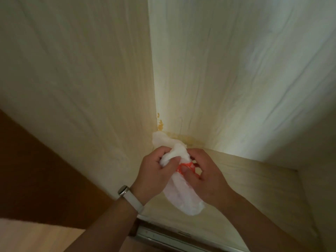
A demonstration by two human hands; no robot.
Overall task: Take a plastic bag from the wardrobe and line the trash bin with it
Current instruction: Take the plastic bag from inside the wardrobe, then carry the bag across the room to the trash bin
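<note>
Hands, left (154, 173) and right (205, 171), grip white plastic bag (181, 195) inside wardrobe (236, 70).

Pale wood-grain panels (72, 79), stained corner (161, 126), wooden floor (36, 237).

Home, pale wood-grain wardrobe (218, 70), wooden floor (36, 237)

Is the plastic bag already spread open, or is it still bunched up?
Bunched up. The white plastic bag is crumpled between the left hand and right hand, its mouth not opened.
</note>
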